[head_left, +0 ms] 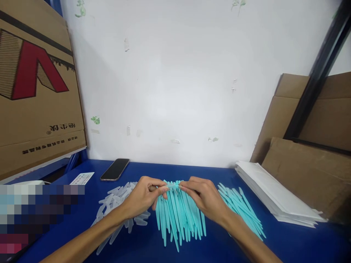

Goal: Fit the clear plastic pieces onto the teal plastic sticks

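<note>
In the head view my left hand point(149, 191) and my right hand point(204, 195) meet above the middle of the table, fingertips pinched. Between them runs a small translucent plastic sleeve point(172, 186), its left end in my left fingers. My right fingers pinch a turquoise plastic stick at its right end; most of that stick is hidden by the hand. Directly below lies a pile of slim turquoise sticks point(177, 217). Loose translucent plastic sleeves point(113, 201) are heaped under and beside my left forearm. Past my right wrist lies a second group of turquoise sticks point(244, 206).
A phone point(115, 170) and a printed card point(82, 178) lie at the back left of the blue table point(214, 252). White flat envelopes or sheets point(276, 193) are stacked at right, by cardboard point(307, 175). A large carton point(41, 84) stands left; a white wall closes the back.
</note>
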A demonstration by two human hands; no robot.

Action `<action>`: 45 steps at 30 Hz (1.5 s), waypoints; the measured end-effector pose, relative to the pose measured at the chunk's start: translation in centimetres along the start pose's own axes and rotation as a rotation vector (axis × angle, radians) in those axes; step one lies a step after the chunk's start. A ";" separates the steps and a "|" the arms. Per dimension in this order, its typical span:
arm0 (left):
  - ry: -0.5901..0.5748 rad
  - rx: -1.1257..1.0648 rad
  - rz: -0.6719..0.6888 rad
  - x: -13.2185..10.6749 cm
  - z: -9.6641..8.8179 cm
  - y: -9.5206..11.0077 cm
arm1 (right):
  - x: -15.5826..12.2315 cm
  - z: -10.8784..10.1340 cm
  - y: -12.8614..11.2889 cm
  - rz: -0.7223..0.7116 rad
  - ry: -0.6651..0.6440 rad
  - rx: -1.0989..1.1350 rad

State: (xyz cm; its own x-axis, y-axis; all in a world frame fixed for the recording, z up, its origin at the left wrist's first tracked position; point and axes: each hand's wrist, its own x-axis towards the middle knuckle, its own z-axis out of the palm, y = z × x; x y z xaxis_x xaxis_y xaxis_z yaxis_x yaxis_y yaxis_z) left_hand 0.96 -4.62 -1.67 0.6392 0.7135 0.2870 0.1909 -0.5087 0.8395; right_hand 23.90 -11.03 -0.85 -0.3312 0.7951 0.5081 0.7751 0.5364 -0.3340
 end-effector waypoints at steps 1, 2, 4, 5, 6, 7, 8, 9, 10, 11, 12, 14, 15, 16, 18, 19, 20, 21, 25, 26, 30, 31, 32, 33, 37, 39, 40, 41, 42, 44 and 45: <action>0.000 -0.013 0.000 0.0 -0.1 0.0 | 0.0 0.1 -0.1 0.002 0.008 -0.001; 0.001 -0.023 0.002 0.0 -0.2 0.0 | 0.0 0.3 -0.3 0.001 0.016 -0.001; -0.008 -0.031 0.008 0.0 -0.5 0.0 | 0.0 0.5 -0.6 -0.007 0.025 -0.010; -0.020 -0.025 0.008 0.1 -0.6 -0.1 | 0.0 0.7 -0.7 -0.010 0.026 -0.020; -0.033 -0.006 0.004 0.2 -0.8 -0.1 | 0.0 0.8 -0.8 -0.011 0.024 -0.033; -0.042 0.033 0.003 0.3 -1.1 -0.2 | 0.1 0.9 -0.8 -0.007 0.021 -0.046; -0.046 0.100 0.011 0.5 -1.3 -0.3 | 0.1 1.0 -0.8 0.001 0.016 -0.059; -0.043 0.193 0.030 0.6 -1.7 -0.3 | 0.1 1.1 -0.8 0.010 0.016 -0.072; -0.039 0.299 0.057 0.7 -2.0 -0.3 | 0.0 1.2 -0.7 0.019 0.023 -0.083; -0.039 0.402 0.084 0.8 -2.5 -0.2 | 0.0 1.2 -0.5 0.028 0.037 -0.094; -0.048 0.488 0.098 0.8 -3.1 -0.1 | 0.0 1.1 -0.3 0.042 0.054 -0.111; -0.117 0.569 0.054 0.7 -4.5 0.1 | 0.0 0.5 0.3 0.097 0.089 -0.173; -0.172 0.578 0.004 0.6 -5.3 0.2 | 0.1 0.1 0.7 0.145 0.098 -0.217; -0.242 0.584 -0.045 0.4 -6.0 0.3 | 0.1 -0.4 1.0 0.204 0.100 -0.264; -0.379 0.575 -0.126 0.1 -7.3 0.5 | 0.2 -1.6 1.8 0.337 0.085 -0.326; -0.425 0.567 -0.148 -0.1 -7.7 0.6 | 0.3 -2.2 2.1 0.401 0.081 -0.337; -0.447 0.568 -0.152 -0.3 -7.9 0.7 | 0.3 -2.8 2.5 0.456 0.066 -0.343; -0.450 0.570 -0.146 -0.4 -8.0 0.7 | 0.3 -3.3 2.9 0.509 0.039 -0.346; -0.417 0.527 -0.132 -0.5 -7.2 0.7 | 0.0 -4.6 4.3 0.677 -0.130 -0.349; -0.421 0.513 -0.138 -0.4 -6.9 0.5 | -0.2 -4.7 4.6 0.705 -0.160 -0.353; -0.436 0.548 -0.131 -0.3 -6.0 -0.2 | -0.8 -4.7 5.4 0.775 -0.226 -0.395; -0.438 0.561 -0.131 -0.3 -5.8 -0.3 | -0.9 -4.7 5.5 0.785 -0.242 -0.407; -0.440 0.570 -0.133 -0.2 -5.7 -0.4 | -1.0 -4.7 5.6 0.793 -0.258 -0.418; -0.444 0.576 -0.138 -0.2 -5.6 -0.4 | -1.1 -4.6 5.6 0.798 -0.273 -0.428; -0.443 0.615 -0.148 -0.3 -5.0 0.0 | -1.2 -4.3 5.4 0.805 -0.327 -0.472; -0.425 0.648 -0.138 -0.3 -4.8 0.4 | -1.1 -4.2 5.1 0.805 -0.333 -0.518; -0.411 0.663 -0.127 -0.3 -4.7 0.6 | -1.1 -4.3 5.0 0.803 -0.328 -0.547; -0.395 0.673 -0.117 -0.3 -4.6 0.8 | -1.0 -4.3 4.8 0.796 -0.316 -0.578; -0.373 0.677 -0.108 -0.3 -4.4 0.9 | -0.9 -4.3 4.6 0.782 -0.302 -0.607; -0.318 0.670 -0.099 -0.2 -4.2 1.1 | -0.7 -4.3 4.0 0.729 -0.288 -0.646; -0.286 0.671 -0.093 -0.1 -4.1 1.1 | -0.6 -4.1 3.7 0.694 -0.292 -0.653</action>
State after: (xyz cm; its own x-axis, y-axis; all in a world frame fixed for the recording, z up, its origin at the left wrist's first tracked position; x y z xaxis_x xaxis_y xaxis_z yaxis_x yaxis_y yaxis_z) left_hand -1.98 -3.27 1.15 0.7499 0.6612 0.0203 0.6101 -0.7032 0.3651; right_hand 29.17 -10.73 0.88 0.2560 0.9591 0.1210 0.9622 -0.2649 0.0637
